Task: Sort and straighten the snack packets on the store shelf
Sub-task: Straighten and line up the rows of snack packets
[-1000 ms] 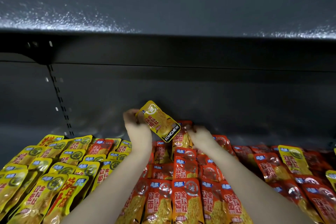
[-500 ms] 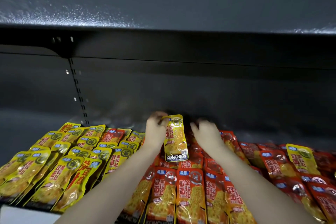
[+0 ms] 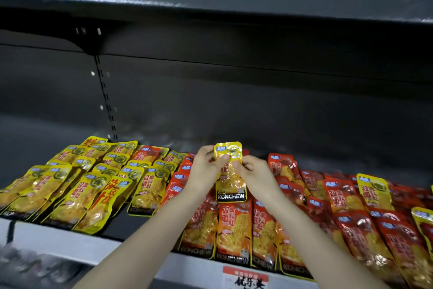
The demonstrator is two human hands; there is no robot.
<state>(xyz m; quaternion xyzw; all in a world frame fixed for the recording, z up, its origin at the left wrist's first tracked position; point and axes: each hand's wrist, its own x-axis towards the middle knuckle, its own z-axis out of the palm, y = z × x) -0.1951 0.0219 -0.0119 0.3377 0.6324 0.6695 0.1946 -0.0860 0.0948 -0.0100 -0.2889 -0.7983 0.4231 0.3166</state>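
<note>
Yellow packet [image 3: 230, 171], one: upright just above the red packets [image 3: 234, 225] on the shelf [image 3: 70, 239], upper half pinched by fingers [image 3: 207, 151] of left hand [image 3: 205, 169] and right hand [image 3: 254, 172], seemingly a stray due for the yellow pile [image 3: 77, 185] left of them.

Dim overall; glare on packets [image 3: 234, 230]; shelf [image 3: 210, 106] recess shadowed; lower-left corner blurred.

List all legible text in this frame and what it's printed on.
"KONCHEW": black band at the foot of the yellow packet held by left hand and right hand.
"KONCHEW": foot of front-row orange packets.
"双面金钱肚": faces of those orange packets.
Shelf price tag: cut off, unreadable.
Blue corner logos: too small.
</note>
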